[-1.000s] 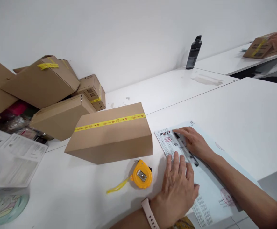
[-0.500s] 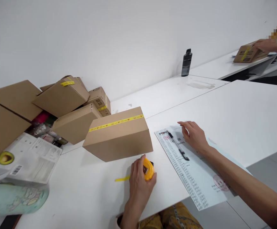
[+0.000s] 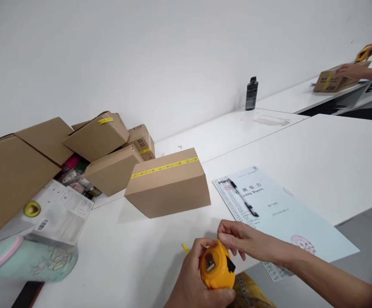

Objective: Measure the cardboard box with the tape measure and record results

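My left hand (image 3: 194, 280) is closed around a yellow tape measure (image 3: 216, 267), lifted off the white table (image 3: 317, 149) near its front edge. My right hand (image 3: 242, 240) reaches in from the right and pinches at the top of the tape measure's case with its fingertips. A cardboard box with a yellow tape strip (image 3: 168, 182) sits on the table just beyond both hands. To the right of it lies a pale blue printed sheet (image 3: 282, 214) with a black pen (image 3: 244, 198) on top.
Several cardboard boxes (image 3: 99, 137) are piled at the left against the wall, with leaflets (image 3: 60, 209) and a mint-green bottle (image 3: 28, 261) lying in front. A dark bottle (image 3: 251, 93) stands at the back. Far right, another person's hands (image 3: 359, 62) work on a small box (image 3: 332, 79).
My left hand has picked the tape measure up from the table and brought it toward me. My right hand has left the sheet and come over to the tape measure.
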`<state>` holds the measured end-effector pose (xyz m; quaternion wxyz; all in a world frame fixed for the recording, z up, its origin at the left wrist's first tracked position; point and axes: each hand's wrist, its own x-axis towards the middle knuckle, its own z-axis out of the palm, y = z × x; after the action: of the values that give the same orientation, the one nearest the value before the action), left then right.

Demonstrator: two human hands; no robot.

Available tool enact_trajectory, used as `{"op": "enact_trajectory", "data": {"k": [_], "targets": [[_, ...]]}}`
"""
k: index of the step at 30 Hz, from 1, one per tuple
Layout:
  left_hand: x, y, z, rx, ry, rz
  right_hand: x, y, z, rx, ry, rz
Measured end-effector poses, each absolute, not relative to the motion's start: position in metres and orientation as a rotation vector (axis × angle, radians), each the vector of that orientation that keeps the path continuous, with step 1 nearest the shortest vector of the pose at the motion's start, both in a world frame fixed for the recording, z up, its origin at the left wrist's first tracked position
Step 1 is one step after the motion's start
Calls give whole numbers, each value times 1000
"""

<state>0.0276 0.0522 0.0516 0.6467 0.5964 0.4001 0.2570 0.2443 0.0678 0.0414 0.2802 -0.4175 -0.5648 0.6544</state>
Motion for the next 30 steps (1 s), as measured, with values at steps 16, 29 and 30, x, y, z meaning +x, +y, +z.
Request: {"op": "enact_trajectory", "data": {"k": [16,29,30], "targets": [[-144,178,134,1103,1007,1398,307,176,120,-872,-741,1523],[-143,272,150,805,1069,1463,236,221,96,-1133,-1123,1215],[-140,273,149,792,1060,1459,234,220,95,-1156,-1143,1195]]}}
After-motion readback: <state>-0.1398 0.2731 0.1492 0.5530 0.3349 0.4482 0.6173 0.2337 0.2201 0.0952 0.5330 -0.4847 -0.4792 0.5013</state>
